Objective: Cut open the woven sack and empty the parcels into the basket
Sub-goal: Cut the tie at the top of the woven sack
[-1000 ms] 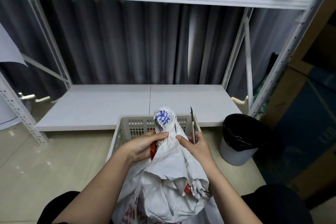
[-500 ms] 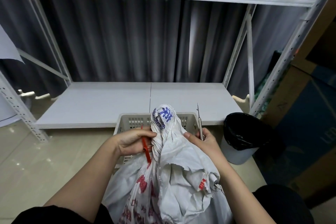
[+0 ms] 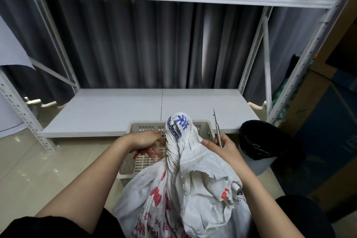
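From the head view, the woven sack (image 3: 189, 176) is standing upright between the person's knees, just in front of the basket (image 3: 170, 135), probably so that once it is open its parcels can tip straight in; no parcels are showing yet. The sack's neck is bunched into a twisted knot that is rising against the basket's near rim. The left hand (image 3: 146, 142) is pinching a red tie (image 3: 139, 153) at the left of the neck, seemingly pulling it away from the cloth. The right hand (image 3: 222, 147) is curling round the scissors (image 3: 218, 131), blades together and pointing up, clear of the sack, while its thumb is pressing on the neck. A black-lined bin (image 3: 264, 141) is sitting to the right of the basket, handy for scraps.
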Demonstrator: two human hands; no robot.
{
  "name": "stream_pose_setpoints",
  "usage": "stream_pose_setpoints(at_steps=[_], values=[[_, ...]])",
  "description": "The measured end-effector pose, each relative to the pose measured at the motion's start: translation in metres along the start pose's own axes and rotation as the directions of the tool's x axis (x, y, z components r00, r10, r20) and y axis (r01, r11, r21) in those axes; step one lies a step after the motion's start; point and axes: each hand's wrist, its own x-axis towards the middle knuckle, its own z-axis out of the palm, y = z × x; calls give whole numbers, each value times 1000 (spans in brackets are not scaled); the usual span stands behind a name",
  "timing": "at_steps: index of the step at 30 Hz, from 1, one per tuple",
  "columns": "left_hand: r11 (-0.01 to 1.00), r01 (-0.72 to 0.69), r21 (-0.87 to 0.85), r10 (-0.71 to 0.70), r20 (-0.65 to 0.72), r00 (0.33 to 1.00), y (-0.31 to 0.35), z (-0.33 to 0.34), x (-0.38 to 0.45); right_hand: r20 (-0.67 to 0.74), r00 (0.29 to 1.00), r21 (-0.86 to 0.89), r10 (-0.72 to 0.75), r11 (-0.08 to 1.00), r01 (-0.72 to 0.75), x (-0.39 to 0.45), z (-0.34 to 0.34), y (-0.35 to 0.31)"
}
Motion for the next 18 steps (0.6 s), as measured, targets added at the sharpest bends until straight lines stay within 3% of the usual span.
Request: stream_pose_setpoints(at_steps=[3,6,9,11,13,16,18], values=[[982,-17,189,21,-22,1000,8,-1,-14,2,1000,31,-10,999,10,-2,-5,-3],[981,-77,179,119,-240,963,1,-6,-18,-39,999,82,-27,996,31,-3,-13,-4],[976,-83,200,187,-584,790,-2,-13,-21,-114,991,1,-74,997,75,-1,-24,-3],[964,-159,215,265,-699,664,12,-10,-29,-146,984,-60,-99,994,91,0,-30,-5],[930,-276,244,368,-661,654,40,3,-42,-176,975,-137,-139,984,116,-2,-36,-9],[848,-410,337,522,-393,757,84,42,-60,-230,956,-215,-184,967,134,-4,-44,-12],[760,-482,435,610,-222,761,111,73,-71,-271,940,-276,-208,952,132,-5,-53,-12]])
